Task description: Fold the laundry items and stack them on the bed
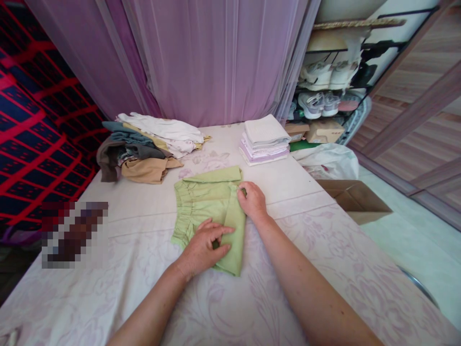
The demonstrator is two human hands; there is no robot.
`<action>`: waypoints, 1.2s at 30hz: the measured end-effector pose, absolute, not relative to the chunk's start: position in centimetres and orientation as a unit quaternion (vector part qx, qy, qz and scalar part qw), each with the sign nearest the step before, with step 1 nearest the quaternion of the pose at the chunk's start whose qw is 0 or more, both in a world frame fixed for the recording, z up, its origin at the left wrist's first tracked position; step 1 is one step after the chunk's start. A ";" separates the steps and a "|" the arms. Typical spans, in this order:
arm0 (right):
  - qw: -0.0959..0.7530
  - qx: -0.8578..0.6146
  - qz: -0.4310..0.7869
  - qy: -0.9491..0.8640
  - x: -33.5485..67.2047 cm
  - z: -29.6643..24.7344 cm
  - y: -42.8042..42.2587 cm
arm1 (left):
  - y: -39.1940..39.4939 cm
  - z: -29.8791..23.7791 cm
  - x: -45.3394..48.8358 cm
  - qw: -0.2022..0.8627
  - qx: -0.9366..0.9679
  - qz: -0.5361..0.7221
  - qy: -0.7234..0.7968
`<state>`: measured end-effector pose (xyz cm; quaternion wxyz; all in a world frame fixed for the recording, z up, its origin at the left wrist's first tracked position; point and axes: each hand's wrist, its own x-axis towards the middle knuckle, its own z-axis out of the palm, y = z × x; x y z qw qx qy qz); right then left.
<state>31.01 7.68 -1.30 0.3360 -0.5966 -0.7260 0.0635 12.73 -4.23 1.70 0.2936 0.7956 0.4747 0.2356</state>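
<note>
A pair of light green shorts (207,199) lies on the flowered cloth in front of me, its gathered elastic waistband towards the left. One leg is turned over on itself, and a narrow strip is folded along the far side. My left hand (201,247) rests on the near part of the shorts, fingers apart. At the right edge, the fingertips of my right hand (254,199) are pinched on the folded leg's fabric. The undersides of both hands are hidden.
A flowered cloth (288,288) covers the table. Loose clothes (144,144) are heaped at the back left. Back right stands a neat stack of folded cloths (266,137). Beyond the right edge are a cardboard box (355,197), a plastic bag (331,158) and a shoe rack (331,89).
</note>
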 end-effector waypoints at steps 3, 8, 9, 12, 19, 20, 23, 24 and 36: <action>0.332 -0.609 0.056 -0.719 31.0 -1.3 7.7 | -4.1 1.8 12.3 0.246 0.800 0.247 0.488; 0.301 -0.633 0.042 -0.711 31.0 -1.1 7.7 | -3.8 1.5 11.7 0.220 0.807 0.246 0.489; 0.298 -0.635 0.041 -0.711 31.0 -1.1 7.7 | -3.7 1.5 11.6 0.224 0.806 0.249 0.488; 0.295 -0.635 0.041 -0.713 31.0 -1.1 7.6 | -3.7 1.7 11.5 0.249 0.796 0.258 0.489; 0.307 -0.624 0.040 -0.718 31.4 -1.4 8.0 | -4.7 2.8 12.1 0.233 0.837 0.193 0.457; 0.312 -0.619 0.043 -0.720 31.6 -1.4 8.0 | -4.9 2.7 12.4 0.229 0.848 0.170 0.446; 0.322 -0.607 0.060 -0.724 32.0 -1.5 8.2 | -5.4 2.2 13.5 0.226 0.865 0.115 0.433; 0.324 -0.606 0.065 -0.724 32.0 -1.5 8.3 | -5.5 2.1 13.9 0.225 0.866 0.103 0.434; 0.351 -0.605 0.113 -0.705 32.5 -1.4 8.5 | -6.2 2.2 15.0 0.253 0.890 0.049 0.377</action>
